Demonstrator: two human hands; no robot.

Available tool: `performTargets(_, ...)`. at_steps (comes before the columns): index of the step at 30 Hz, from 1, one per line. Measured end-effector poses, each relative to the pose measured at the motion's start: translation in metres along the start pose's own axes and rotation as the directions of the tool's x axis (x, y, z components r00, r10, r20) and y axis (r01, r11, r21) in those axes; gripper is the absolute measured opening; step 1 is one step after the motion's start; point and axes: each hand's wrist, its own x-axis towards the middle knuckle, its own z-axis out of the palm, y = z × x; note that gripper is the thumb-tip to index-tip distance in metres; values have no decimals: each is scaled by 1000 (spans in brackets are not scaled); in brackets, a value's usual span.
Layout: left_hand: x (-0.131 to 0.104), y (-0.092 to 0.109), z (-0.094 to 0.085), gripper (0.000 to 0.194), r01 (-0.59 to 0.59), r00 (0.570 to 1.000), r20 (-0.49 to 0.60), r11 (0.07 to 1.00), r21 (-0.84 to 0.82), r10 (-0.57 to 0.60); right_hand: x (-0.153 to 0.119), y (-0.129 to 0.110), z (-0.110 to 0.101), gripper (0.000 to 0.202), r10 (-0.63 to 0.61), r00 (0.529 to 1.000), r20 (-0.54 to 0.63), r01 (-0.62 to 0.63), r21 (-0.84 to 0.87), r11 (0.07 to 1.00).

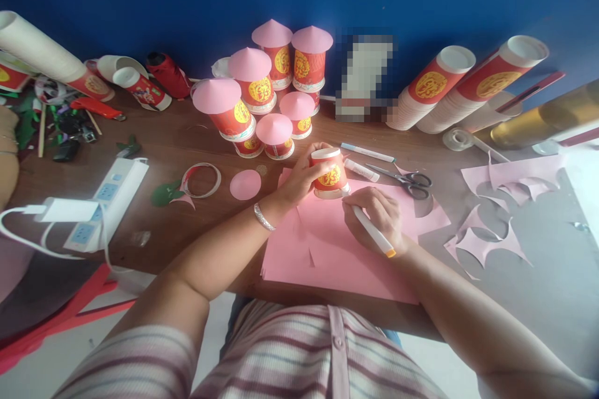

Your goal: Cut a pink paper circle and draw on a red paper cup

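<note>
My left hand (304, 177) is closed around a red paper cup (329, 177) with a yellow printed emblem. Its white bottom faces up, and its pale rim is low over a pink paper sheet (322, 249). In my right hand (377, 217) is a white marker (374, 230) with an orange end pointing back toward me. The marker's tip is hidden by my fingers, close to the cup's rim. Just beyond my hands lie a glue stick (362, 170), another marker (367, 152) and black-handled scissors (414, 184).
Several red cups with pink cone roofs (250, 65) stand at the back. Stacked paper cups (496, 78) lean on the right, near pink paper scraps (486, 237). To the left are a power strip (110, 199), a tape roll (201, 181) and a pink paper disc (245, 185).
</note>
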Motion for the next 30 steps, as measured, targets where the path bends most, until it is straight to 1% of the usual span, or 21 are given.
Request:
performTargets(6, 0, 2, 0, 33, -6, 1000, 4, 999, 40, 6, 0, 0, 0, 27, 0, 1000, 0, 0, -21, 1000)
performTargets(17, 1, -3, -3, 33, -22, 999, 40, 1000, -21, 23, -1, 0, 0, 26, 12, 1000, 5, -11, -39, 999)
performTargets(24, 1, -3, -3, 36, -10, 1000, 25, 1000, 1, 10, -1, 1, 3, 27, 3, 1000, 4, -3, -33, 999)
performTargets(30, 0, -3, -3, 32, -13, 999, 37, 1000, 2, 13, 1, 1, 1, 23, -5, 1000, 31, 6, -33, 999)
